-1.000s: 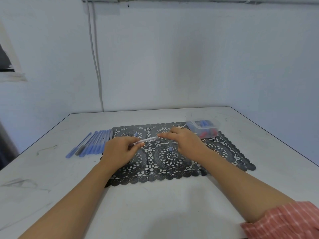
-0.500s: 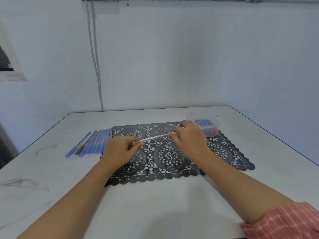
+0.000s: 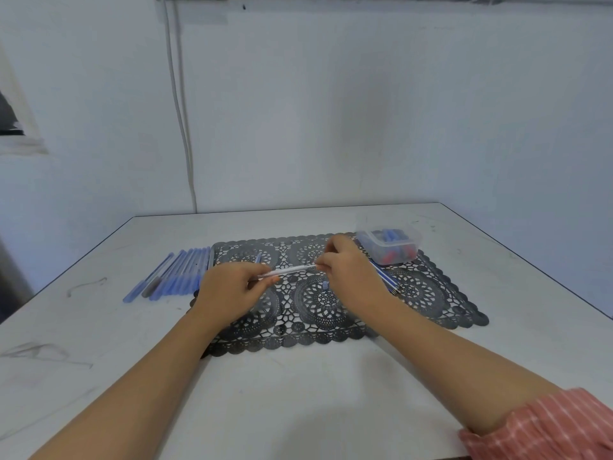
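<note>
Mainly a slip or misalignment risk. The clear pen barrel [image 3: 292, 270] is thin and smooth and is held only at its ends. If the two hands pull or twist unevenly, one end could pop free, drop onto the lace mat [image 3: 447, 307] and roll away.

- Left hand [image 3: 232, 293]: fingers curled in, thumb and forefinger pinching the barrel's left end.
- Right hand [image 3: 348, 277]: fingertips closed on the right end. Can't tell if it's feeding something in or seating an end piece, because the fingers hide the tip.
- The barrel spans the gap between the hands, nearly level with the right end slightly higher. It's held above the mat and not touching it.

Second risk is the right wrist. It sits just above the loose refills [image 3: 386, 281], so a sweep could scatter them or knock the small blue cap [image 3: 325, 286] lying on the mat below the barrel.

The plastic tub [image 3: 413, 242] of caps is near the right hand on the far side, so a quick reach could tip it.

The finished pens [image 3: 179, 277] are lined up on the counter [image 3: 298, 393] left of the mat, near the left hand but apart from it.
</note>
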`<state>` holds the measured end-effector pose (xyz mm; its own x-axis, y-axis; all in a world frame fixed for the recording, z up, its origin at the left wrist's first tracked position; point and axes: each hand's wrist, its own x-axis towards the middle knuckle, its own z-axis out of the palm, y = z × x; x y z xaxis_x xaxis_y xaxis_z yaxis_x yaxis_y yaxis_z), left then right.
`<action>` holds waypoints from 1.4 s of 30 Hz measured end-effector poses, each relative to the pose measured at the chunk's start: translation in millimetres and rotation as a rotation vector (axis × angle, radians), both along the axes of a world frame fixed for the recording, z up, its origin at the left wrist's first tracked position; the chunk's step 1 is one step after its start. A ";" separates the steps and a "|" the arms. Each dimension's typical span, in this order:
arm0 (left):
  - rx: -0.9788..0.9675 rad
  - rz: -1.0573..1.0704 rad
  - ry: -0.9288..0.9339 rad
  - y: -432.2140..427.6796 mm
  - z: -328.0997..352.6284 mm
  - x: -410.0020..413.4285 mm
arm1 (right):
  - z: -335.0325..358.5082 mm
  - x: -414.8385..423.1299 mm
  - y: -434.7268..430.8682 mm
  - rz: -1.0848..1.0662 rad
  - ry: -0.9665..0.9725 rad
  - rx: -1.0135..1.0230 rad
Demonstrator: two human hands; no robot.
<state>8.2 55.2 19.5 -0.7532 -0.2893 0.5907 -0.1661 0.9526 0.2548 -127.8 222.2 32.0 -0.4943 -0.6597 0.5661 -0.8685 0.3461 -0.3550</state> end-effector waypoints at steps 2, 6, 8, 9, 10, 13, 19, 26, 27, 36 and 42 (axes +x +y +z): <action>-0.002 -0.013 0.003 0.4 -0.4 0.0 | -0.6 1.7 -2.4 0.022 -0.175 0.003; 0.006 -0.024 0.017 1.6 0.5 0.3 | 1.3 5.5 -1.1 0.079 -0.170 0.088; 0.014 -0.031 0.017 1.2 0.4 0.1 | 0.5 5.4 -1.4 0.079 -0.117 0.091; 0.008 -0.036 0.016 0.9 0.3 -0.1 | -0.5 4.8 -1.9 0.078 -0.110 0.072; -0.006 -0.039 0.015 0.7 0.1 -0.3 | -1.4 4.6 -2.4 0.083 -0.105 0.052; -0.042 -0.037 0.008 1.0 0.0 -1.3 | -1.7 3.2 -3.5 0.121 -0.098 0.008; -0.039 -0.069 0.007 0.9 -0.7 0.3 | 6.7 2.6 1.8 0.147 -0.196 -0.006; -0.012 -0.058 -0.015 -1.1 -0.7 0.3 | 8.0 -2.4 4.1 0.171 -0.339 0.099; -0.005 -0.062 -0.019 -1.1 -0.5 0.0 | 8.1 -3.1 4.9 0.175 -0.336 0.123; -0.041 -0.073 0.010 0.7 -0.2 1.1 | 10.6 -4.6 4.9 0.179 -0.375 0.035; -0.009 -0.041 0.017 -0.5 -0.7 -0.5 | 9.9 -4.9 5.4 0.164 -0.322 0.059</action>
<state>7.7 54.6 18.7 -0.7539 -0.2532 0.6063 -0.1226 0.9607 0.2489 -132.7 227.6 41.9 -0.5261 -0.7720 0.3566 -0.7608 0.2399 -0.6030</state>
